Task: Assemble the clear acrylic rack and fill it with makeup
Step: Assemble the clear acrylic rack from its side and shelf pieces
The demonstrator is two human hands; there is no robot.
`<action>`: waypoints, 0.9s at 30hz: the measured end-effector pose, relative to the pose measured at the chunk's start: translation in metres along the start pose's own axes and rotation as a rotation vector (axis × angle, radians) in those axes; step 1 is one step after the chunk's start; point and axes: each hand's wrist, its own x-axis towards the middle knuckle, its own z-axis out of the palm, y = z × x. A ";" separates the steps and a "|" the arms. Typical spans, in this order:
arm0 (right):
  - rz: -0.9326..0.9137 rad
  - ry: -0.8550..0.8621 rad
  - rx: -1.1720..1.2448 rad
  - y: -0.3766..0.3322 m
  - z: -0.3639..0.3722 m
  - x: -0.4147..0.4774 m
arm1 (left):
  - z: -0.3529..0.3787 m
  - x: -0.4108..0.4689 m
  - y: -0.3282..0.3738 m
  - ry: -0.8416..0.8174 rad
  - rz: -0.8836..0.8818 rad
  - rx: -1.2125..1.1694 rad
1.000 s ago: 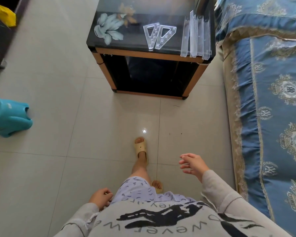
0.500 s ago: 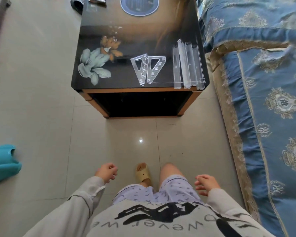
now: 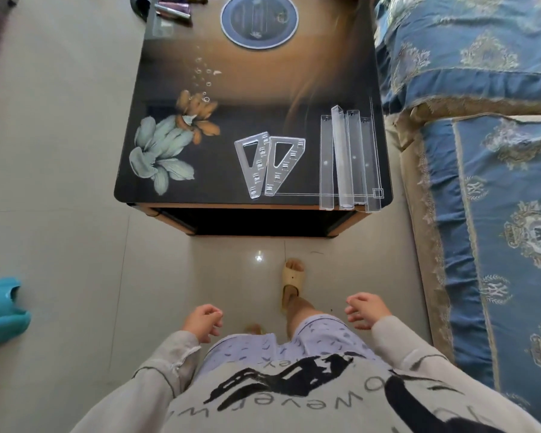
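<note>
Currently both grips hang low by the thighs, above the tiled floor (image 3: 75, 245). Left grip (image 3: 202, 321): fingers loosely curled, nothing in it. Right grip (image 3: 367, 310): likewise loosely curled, nothing in it

Surroundings:
- bed (image 3: 481, 151) with a blue patterned cover runs along to the right of the right grip
- teal plastic object (image 3: 0, 310) on the floor, well to the left of the left grip
- foot in a beige sandal (image 3: 292, 282) on the floor, between the two grips and just ahead of them
- dark glass worktop (image 3: 263, 89) with a flower print stands ahead of both grips, well apart; floor tiles and the sandalled foot lie between

Task parts, all on the worktop:
- two clear triangular side panels (image 3: 253, 164) lie flat, side by side, near the near edge, ahead of the gap between the grips; whether their inner edges overlap, cannot tell
- long clear shelf strips (image 3: 344, 157) lie parallel just right of the panels, ahead of the right grip, their ends at the near edge
- makeup tubes (image 3: 172, 7) at the far left corner, ahead of the left grip, partly cut by the frame
- round blue disc (image 3: 259, 21) beside them at the far edge
</note>
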 end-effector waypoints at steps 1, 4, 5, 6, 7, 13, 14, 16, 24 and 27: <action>-0.017 -0.023 -0.016 -0.017 -0.003 0.005 | 0.001 0.002 0.002 0.004 -0.023 0.005; -0.073 -0.068 -0.111 -0.059 -0.012 0.019 | 0.005 0.008 0.012 0.032 -0.065 0.008; -0.090 -0.075 -0.137 -0.070 -0.015 0.023 | 0.005 0.010 0.016 0.040 -0.073 0.007; -0.101 -0.078 -0.160 -0.078 -0.018 0.027 | 0.006 0.012 0.020 0.042 -0.081 0.008; -0.106 -0.080 -0.178 -0.085 -0.020 0.030 | 0.006 0.013 0.025 0.041 -0.087 0.014; -0.066 -0.078 -0.184 -0.106 -0.026 0.045 | 0.001 0.031 0.057 0.020 -0.095 0.068; -0.053 -0.074 -0.179 -0.106 -0.026 0.046 | -0.001 0.034 0.064 0.016 -0.086 0.089; -0.031 -0.069 -0.160 -0.108 -0.023 0.047 | -0.007 0.041 0.079 0.004 -0.052 0.131; -0.143 -0.072 -0.132 -0.161 0.009 0.060 | -0.029 0.077 0.160 0.037 0.154 0.176; -0.251 0.053 -0.082 -0.196 0.016 0.074 | -0.033 0.097 0.195 0.151 0.253 0.163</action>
